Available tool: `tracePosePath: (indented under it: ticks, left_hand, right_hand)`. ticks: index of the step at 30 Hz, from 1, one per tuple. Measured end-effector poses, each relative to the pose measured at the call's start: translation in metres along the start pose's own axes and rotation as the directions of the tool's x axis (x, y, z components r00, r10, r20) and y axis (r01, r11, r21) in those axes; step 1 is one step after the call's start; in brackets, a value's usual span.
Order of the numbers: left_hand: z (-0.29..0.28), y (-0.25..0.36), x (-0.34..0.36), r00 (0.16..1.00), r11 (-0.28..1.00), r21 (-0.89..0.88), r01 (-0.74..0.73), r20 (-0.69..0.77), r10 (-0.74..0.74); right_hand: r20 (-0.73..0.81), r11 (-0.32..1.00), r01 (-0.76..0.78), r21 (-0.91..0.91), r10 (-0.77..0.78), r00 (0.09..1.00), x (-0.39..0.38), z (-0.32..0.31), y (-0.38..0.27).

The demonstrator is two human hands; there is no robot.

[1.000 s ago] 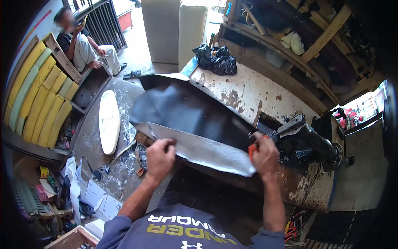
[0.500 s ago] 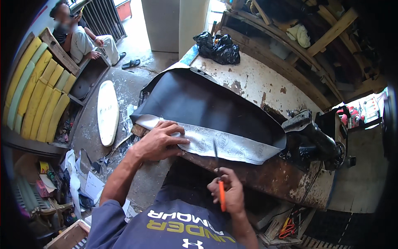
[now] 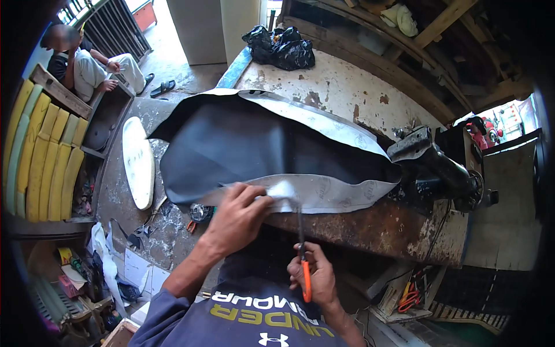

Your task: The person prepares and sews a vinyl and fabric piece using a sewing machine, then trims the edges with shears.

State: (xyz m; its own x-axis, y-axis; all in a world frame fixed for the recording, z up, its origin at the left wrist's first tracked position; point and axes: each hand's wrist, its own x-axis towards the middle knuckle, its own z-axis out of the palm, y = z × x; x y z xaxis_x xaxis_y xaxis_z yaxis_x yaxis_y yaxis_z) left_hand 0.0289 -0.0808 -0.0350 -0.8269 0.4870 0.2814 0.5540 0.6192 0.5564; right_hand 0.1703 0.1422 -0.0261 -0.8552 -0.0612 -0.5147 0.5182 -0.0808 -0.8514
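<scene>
A large sheet of black vinyl upholstery material, pale fabric-backed on its turned-over edges, lies draped across the rusty worktop beside a black sewing machine. The left hand pinches the sheet's near folded edge, fingers closed on it. The right hand is closed around orange-handled scissors, blades up at that edge. The sheet looks limp, light and smooth-faced, likely to sag and slide, so it is best held taut right beside the blades.
</scene>
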Motion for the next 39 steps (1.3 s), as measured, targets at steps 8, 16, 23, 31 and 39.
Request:
tracePosePath:
  ticks: [8,16,23,31,39]
  left_hand:
    - [-0.051,-0.051,-0.035,0.978,0.999,0.035,-0.023,0.207,0.015]
    - [-0.038,-0.064,-0.038,0.999,0.996,-0.082,-0.025,0.025,0.027]
    - [-0.030,-0.067,-0.049,0.987,0.991,-0.001,-0.136,-0.087,0.136]
    - [-0.018,-0.072,-0.052,0.953,0.950,0.205,-0.235,-0.142,0.267]
    - [-0.007,-0.073,-0.052,0.951,0.969,0.193,-0.151,-0.238,0.195]
  right_hand:
    - [0.198,0.980,-0.087,-0.180,0.123,0.972,0.007,0.051,0.002]
    - [0.200,0.969,-0.214,-0.120,0.235,0.951,0.014,0.080,-0.013]
    - [0.165,0.954,-0.219,-0.203,0.254,0.953,0.018,0.086,-0.014]
    - [0.157,0.954,-0.194,-0.228,0.233,0.960,0.019,0.092,-0.014]
    - [0.148,0.961,-0.140,-0.239,0.178,0.973,0.025,0.094,-0.017]
